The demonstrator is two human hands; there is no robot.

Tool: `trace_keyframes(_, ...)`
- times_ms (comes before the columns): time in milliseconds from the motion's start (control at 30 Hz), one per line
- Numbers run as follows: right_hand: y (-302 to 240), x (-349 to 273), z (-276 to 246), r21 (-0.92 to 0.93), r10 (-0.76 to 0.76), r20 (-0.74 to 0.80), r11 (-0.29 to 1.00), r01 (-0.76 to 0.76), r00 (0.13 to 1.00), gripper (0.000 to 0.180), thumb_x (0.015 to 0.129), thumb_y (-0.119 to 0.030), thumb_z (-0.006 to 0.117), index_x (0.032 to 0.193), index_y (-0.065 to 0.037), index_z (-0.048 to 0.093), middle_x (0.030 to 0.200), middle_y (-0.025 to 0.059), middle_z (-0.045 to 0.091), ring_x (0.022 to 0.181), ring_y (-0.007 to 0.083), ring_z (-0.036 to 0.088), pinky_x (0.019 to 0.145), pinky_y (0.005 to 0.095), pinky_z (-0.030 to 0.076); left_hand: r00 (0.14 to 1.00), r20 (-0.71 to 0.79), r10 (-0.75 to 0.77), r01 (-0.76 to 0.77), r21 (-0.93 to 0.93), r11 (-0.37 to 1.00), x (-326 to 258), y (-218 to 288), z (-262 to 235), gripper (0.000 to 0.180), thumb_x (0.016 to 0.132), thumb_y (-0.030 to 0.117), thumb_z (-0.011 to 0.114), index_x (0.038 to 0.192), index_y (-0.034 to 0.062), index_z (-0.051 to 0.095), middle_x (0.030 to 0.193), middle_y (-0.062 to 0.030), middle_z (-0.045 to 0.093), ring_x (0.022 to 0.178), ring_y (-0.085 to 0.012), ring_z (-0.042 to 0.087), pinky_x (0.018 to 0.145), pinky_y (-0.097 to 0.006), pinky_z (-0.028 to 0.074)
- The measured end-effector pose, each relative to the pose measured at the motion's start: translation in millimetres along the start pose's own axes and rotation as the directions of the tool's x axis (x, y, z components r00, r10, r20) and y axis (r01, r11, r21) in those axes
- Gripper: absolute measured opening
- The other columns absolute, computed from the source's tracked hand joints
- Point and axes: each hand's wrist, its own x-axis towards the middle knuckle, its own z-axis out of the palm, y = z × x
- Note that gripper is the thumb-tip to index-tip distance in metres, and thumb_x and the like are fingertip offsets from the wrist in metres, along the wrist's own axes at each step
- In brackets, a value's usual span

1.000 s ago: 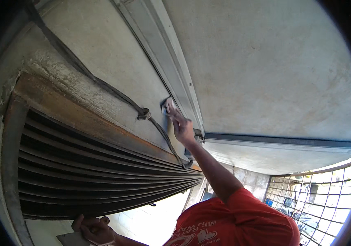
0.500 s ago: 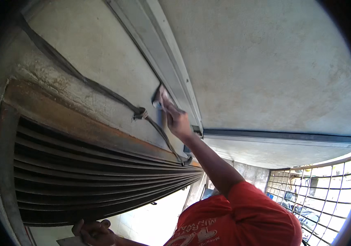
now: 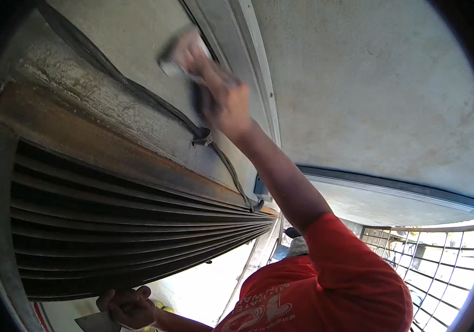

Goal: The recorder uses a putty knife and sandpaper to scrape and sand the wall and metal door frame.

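My right hand (image 3: pixel 223 99) is raised against the pale plastered surface (image 3: pixel 137 39), closed on a flat scraper (image 3: pixel 184 52). Motion blurs the scraper, and its whitish face lies beside the grey metal channel (image 3: pixel 215 30). Low at the left, beneath the dark slats, my left hand (image 3: pixel 131 307) is closed around a putty knife (image 3: pixel 98 322); its flat grey blade points left and its handle is hidden in the fingers. A knotted dark cable (image 3: pixel 154 99) runs below my right hand and forearm.
A rusty-framed set of dark slats (image 3: pixel 126 232) fills the left side. Overhead at the right are pale panels (image 3: pixel 369 88) divided by a blue-grey beam (image 3: pixel 381 188). A metal grille (image 3: pixel 441 265) stands at the lower right before a bright outdoor area.
My right hand has moved up and left along the metal channel with the scraper. The view has shifted slightly. My left hand still holds the putty knife low at the left.
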Motion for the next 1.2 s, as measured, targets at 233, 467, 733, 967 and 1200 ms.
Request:
trace_keyframes(233, 5, -234, -33, -0.034, 0.481, 0.299, 0.868, -0.495, 0.824, 0.046, 0.084, 0.003, 0.056, 0.130, -0.003, 0.059, 0.129, 0.0214, 0.061, 0.118, 0.0399, 0.060, 0.096, 0.0424, 0.053, 0.822, 0.403, 0.403, -0.510, 0.201, 0.837, 33, -51, -68, 0.008, 0.079, -0.004, 0.052, 0.076, 0.0026, 0.056, 0.097, -0.0118, 0.057, 0.042, -0.0067, 0.041, 0.033, -0.020, 0.034)
trace_keyframes(467, -1, -81, 6, 0.252, 0.204, 0.124, 0.940, -0.230, 0.971, 0.060, 0.085, 0.007, 0.049, 0.144, -0.005, 0.044, 0.151, 0.0178, 0.041, 0.138, 0.0400, 0.040, 0.112, 0.0421, 0.040, 0.918, 0.344, 0.197, -0.289, 0.241, 0.926, 25, -49, -70, 0.026, 0.084, -0.001, 0.050, 0.109, -0.0053, 0.056, 0.069, -0.0015, 0.051, 0.044, -0.0060, 0.040, 0.039, -0.020, 0.038)
trace_keyframes(733, 24, -261, -13, 0.034, 0.677, 0.216, 0.715, -0.698, 0.704, 0.041, 0.096, 0.002, 0.045, 0.135, -0.002, 0.054, 0.143, 0.0232, 0.049, 0.133, 0.0346, 0.049, 0.108, 0.0409, 0.043, 0.953, 0.287, -0.102, 0.158, -0.179, 0.971, 31, -51, -84, 0.025, 0.083, -0.002, 0.053, 0.107, -0.0036, 0.057, 0.081, -0.0042, 0.055, 0.056, -0.0098, 0.048, 0.043, -0.020, 0.041)
trace_keyframes(967, 13, -132, -1, 0.193, 0.441, 0.184, 0.860, -0.472, 0.878, 0.058, 0.094, 0.000, 0.050, 0.149, -0.005, 0.035, 0.143, 0.0254, 0.047, 0.127, 0.0402, 0.052, 0.095, 0.0412, 0.051, 0.812, 0.444, 0.380, -0.524, 0.265, 0.810, 36, -53, -87, 0.009, 0.088, 0.004, 0.055, 0.096, 0.0009, 0.058, 0.094, -0.0101, 0.059, 0.060, -0.0106, 0.051, 0.047, -0.021, 0.044)
trace_keyframes(1200, 38, -279, -14, 0.046, 0.554, 0.158, 0.823, -0.567, 0.817, 0.065, 0.078, 0.006, 0.048, 0.141, -0.007, 0.048, 0.137, 0.0251, 0.053, 0.128, 0.0365, 0.053, 0.102, 0.0450, 0.048, 0.888, 0.338, 0.313, -0.416, 0.297, 0.859, 40, -36, -69, 0.023, 0.092, 0.022, 0.063, 0.083, 0.0016, 0.060, 0.083, -0.0088, 0.060, 0.060, -0.0139, 0.052, 0.049, -0.024, 0.043)
